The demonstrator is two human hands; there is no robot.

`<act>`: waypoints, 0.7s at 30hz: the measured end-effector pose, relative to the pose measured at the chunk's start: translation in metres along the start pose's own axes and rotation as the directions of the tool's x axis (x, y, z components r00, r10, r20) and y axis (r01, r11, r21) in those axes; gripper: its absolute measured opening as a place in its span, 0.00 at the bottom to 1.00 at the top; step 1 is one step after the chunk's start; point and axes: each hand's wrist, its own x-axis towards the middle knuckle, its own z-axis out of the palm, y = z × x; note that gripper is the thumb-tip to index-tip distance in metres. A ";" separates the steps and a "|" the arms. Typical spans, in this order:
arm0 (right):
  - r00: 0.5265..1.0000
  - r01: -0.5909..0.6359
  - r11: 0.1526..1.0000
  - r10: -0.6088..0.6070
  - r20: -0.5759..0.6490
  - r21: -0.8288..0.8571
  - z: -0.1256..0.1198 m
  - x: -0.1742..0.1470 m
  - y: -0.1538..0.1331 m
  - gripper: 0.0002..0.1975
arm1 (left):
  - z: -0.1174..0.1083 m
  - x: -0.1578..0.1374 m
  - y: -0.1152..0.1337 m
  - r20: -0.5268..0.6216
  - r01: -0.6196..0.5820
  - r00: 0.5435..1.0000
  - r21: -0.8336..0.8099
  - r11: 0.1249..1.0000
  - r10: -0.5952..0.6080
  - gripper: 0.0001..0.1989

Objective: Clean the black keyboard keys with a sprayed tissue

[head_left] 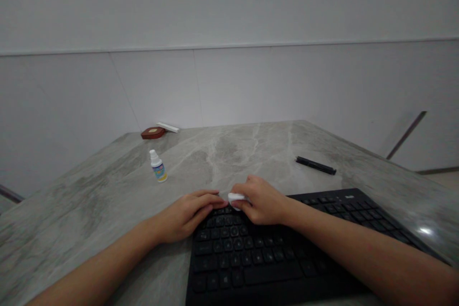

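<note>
A black keyboard (272,272) lies at the front of the table, its keys facing up. My right hand (260,201) is closed around a crumpled white tissue (236,197), pressed at the keyboard's upper left part. Just left of it, my left hand (190,213) rests at the keyboard's far left corner, its fingers stretched out over the top edge and holding nothing. The fingertips of both hands are close together. My right forearm hides part of the keys on the right side.
A small white spray bottle (158,166) with a blue and yellow label stands at the left. Beyond it are a reddish-brown case (153,133) and a white flat object (168,127). A black pen-like item (315,165) lies at the right on the grey marbled table (229,153).
</note>
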 end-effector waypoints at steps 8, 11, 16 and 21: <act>1.000 -0.009 1.000 0.009 -0.016 -0.003 0.000 0.001 -0.001 0.08 | -0.001 0.002 0.002 0.003 -0.006 1.000 0.004 1.000 0.006 0.17; 1.000 0.021 1.000 -0.021 0.002 0.017 0.001 0.001 -0.001 0.06 | -0.001 0.002 0.001 0.007 -0.001 1.000 0.004 1.000 0.001 0.17; 0.999 -0.018 1.000 0.018 -0.035 -0.014 0.002 0.001 0.002 0.07 | -0.001 0.001 0.001 0.000 -0.011 1.000 0.006 1.000 0.011 0.18; 0.999 0.045 0.999 -0.045 -0.022 -0.007 0.000 0.001 0.005 0.05 | -0.001 0.001 0.000 0.007 0.002 1.000 0.010 1.000 -0.002 0.18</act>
